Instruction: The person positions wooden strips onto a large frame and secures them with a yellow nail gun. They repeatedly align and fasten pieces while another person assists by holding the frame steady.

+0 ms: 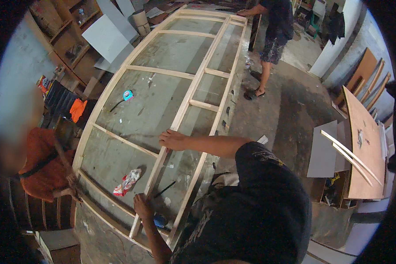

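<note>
Both hands rest on the inner upright of the frame (180,83), a long lattice of pale wood slats lying flat on the table (163,53). The right hand (172,140) lies palm down about midway along the frame, fingers together and flat on the slat rather than gripping it; the left hand (143,207) presses the same slat near the frame's close end, fingers curled over it, though how tightly I cannot tell. With only flat pressure on it, the light frame could slide or rack if the person in orange (44,165) at the frame's left edge or the person (275,26) at its far end pushes unevenly, and joints might open. A crumpled wrapper (127,181) and a pen (165,189) lie inside the frame near the left hand and could snag a shifting slat; a tape measure (127,95) sits farther up. The close corner is hidden behind the wearer's body, and the orange person's hands are blurred.
</note>
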`<control>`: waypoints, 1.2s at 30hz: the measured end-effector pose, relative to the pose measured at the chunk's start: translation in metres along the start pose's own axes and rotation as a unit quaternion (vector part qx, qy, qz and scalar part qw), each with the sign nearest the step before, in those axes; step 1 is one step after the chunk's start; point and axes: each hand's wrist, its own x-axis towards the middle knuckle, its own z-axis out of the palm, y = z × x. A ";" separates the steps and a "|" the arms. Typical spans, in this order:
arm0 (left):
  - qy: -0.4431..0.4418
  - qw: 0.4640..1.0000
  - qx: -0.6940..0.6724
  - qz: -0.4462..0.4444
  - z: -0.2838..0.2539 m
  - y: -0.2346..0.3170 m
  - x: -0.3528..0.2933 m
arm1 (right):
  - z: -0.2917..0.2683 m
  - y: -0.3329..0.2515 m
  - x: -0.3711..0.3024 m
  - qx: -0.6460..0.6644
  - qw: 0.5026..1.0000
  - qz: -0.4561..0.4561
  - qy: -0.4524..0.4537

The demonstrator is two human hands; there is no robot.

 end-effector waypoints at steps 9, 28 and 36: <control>0.003 0.996 -0.027 0.079 0.003 -0.009 0.000 | 0.000 -0.003 0.003 0.031 0.998 0.030 -0.035; 0.046 0.998 -0.023 -0.043 -0.051 0.054 -0.001 | -0.045 -0.012 -0.042 0.184 0.977 0.089 0.064; 0.291 0.924 -0.243 -0.047 0.029 0.332 0.078 | -0.122 0.085 -0.307 0.405 0.883 0.216 0.098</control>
